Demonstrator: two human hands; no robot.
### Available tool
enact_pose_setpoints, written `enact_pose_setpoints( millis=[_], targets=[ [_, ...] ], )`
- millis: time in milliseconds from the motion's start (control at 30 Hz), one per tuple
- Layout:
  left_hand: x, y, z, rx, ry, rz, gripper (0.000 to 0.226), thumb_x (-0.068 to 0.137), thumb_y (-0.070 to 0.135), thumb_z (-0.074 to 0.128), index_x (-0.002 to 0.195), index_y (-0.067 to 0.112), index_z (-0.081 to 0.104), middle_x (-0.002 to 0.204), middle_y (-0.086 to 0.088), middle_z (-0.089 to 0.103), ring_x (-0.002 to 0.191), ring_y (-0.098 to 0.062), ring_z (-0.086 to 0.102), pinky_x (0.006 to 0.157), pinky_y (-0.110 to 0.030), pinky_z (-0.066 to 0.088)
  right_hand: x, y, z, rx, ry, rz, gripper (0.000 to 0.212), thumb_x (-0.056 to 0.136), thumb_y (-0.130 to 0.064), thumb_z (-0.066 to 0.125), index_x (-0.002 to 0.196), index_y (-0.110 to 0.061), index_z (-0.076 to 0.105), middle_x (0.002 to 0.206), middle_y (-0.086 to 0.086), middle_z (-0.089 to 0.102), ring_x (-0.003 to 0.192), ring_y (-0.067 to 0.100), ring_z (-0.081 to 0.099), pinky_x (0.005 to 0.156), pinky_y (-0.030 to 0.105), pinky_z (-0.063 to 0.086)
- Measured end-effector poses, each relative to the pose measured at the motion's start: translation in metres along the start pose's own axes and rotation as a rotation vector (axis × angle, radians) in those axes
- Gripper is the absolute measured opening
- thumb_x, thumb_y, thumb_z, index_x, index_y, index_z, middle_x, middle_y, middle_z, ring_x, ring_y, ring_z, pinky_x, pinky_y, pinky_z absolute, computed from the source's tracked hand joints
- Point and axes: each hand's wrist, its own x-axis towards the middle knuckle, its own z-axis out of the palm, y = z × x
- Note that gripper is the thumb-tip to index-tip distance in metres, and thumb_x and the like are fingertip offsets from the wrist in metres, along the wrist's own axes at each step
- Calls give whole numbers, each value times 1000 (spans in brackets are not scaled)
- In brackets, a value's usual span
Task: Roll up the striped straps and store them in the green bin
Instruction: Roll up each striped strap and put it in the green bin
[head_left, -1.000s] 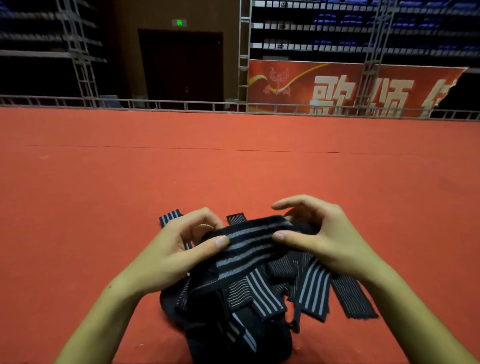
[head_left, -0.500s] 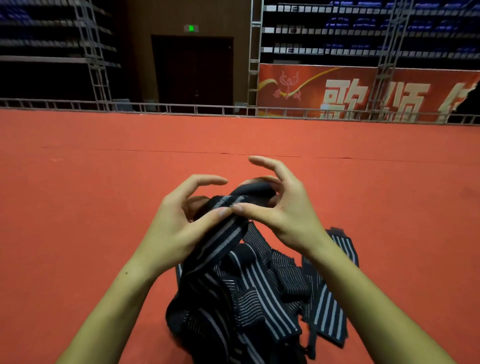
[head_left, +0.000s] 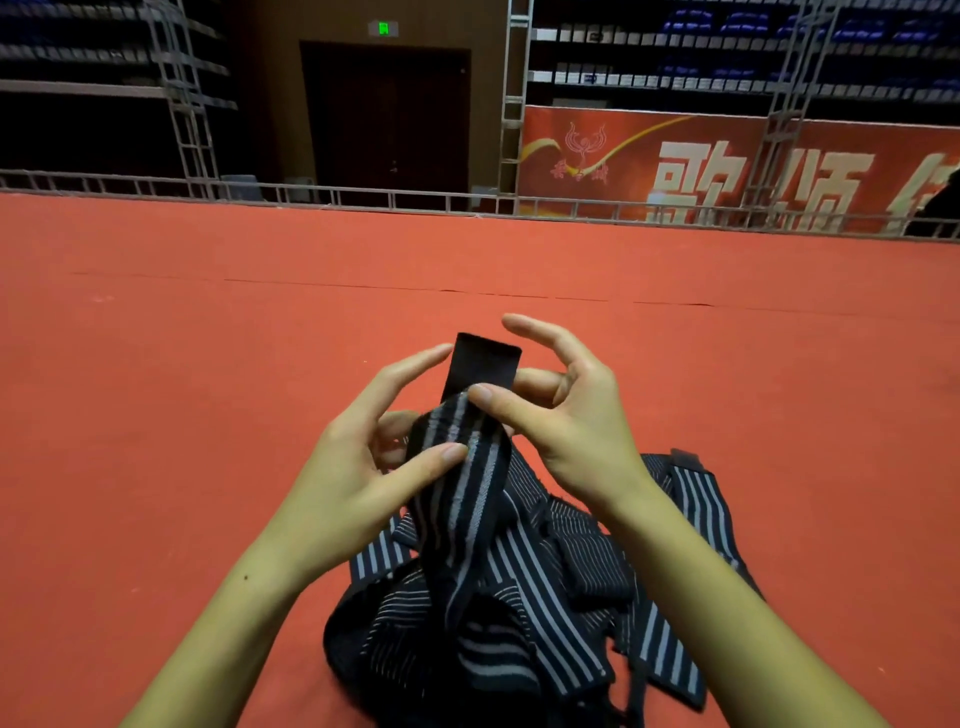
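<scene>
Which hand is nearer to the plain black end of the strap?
Right. The right hand pinches the strap just below its plain black end; the left hand grips lower, on the striped part.

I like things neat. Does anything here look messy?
Yes: the black-and-grey striped elastic straps lie in a tangled heap on the red carpet floor, overlapping each other, none rolled. Both hands pinch one strap's plain black end.
</scene>
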Motion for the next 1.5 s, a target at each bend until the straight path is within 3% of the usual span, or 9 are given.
enact_pose_setpoints(
  millis=[133, 267, 433, 567, 800, 933, 1133, 1300, 1500],
  targets=[
    [3, 0, -4, 44, 52, 37, 74, 100, 14, 78, 158, 46, 46, 108, -14, 81, 95, -39, 77, 84, -69, 61, 3, 5, 3, -17, -6, -14, 65, 96, -5, 78, 152, -18, 47, 102, 15, 82, 98, 32, 80, 89, 45, 64],
    [15, 15, -6, 35, 228, 107, 73, 98, 1, 74, 159, 30, 48, 126, -1, 79, 105, -19, 81, 78, -38, 69, -18, 16, 10, -35, -170, 124, 80, 94, -11, 81, 159, -24, 36, 113, 12, 81, 107, 33, 78, 100, 55, 61],
    [26, 34, -7, 81, 403, 164, 71, 99, 8, 77, 159, 27, 46, 134, 15, 73, 103, -11, 79, 78, -38, 68, -37, 9, 13, -106, -165, 113, 88, 94, -6, 82, 162, -27, 31, 106, 9, 83, 101, 27, 81, 96, 54, 63],
    [5, 33, 3, 72, 309, 28, 87, 93, 28, 80, 163, 48, 33, 104, 2, 81, 87, -43, 76, 83, -56, 63, -25, -11, 7, -75, -25, 8, 89, 93, -5, 82, 163, -25, 30, 105, 10, 83, 100, 27, 81, 95, 52, 63],
    [-2, 32, 8, 125, 190, 89, 96, 92, 8, 83, 164, 48, 34, 92, -3, 81, 67, -34, 71, 73, -46, 62, -15, -15, 1, -193, 19, 27, 83, 99, -20, 77, 165, -26, 27, 78, -2, 76, 68, 10, 71, 65, 30, 56],
    [4, 37, 0, 129, 281, 84, 93, 92, 10, 84, 163, 47, 36, 94, 1, 81, 58, -14, 65, 62, -33, 59, -45, 3, -5, -213, -109, 52, 96, 95, -10, 80, 167, -32, 21, 89, 13, 75, 79, 22, 69, 85, 57, 59],
    [-19, 42, 4, 93, 75, -43, 101, 90, 15, 84, 165, 51, 26, 107, 5, 84, 99, -16, 81, 95, -30, 63, -38, -6, -1, -129, 12, -35, 81, 96, -2, 77, 161, -31, 37, 96, 16, 78, 74, 32, 70, 75, 46, 60],
    [-13, 40, -1, 47, 157, -5, 96, 91, 1, 81, 164, 45, 36, 105, -3, 84, 99, -23, 82, 90, -41, 66, -44, -8, 4, -58, -11, 68, 76, 101, -14, 74, 163, -30, 33, 101, 14, 79, 79, 36, 72, 73, 48, 63],
    [-7, 43, -6, -3, 298, 4, 92, 91, 5, 83, 161, 45, 39, 98, -6, 84, 89, -29, 83, 82, -45, 68, -79, 15, 3, -186, -153, 139, 102, 87, -37, 88, 165, -46, 22, 104, 6, 78, 105, 24, 75, 112, 67, 46]
  ],
)
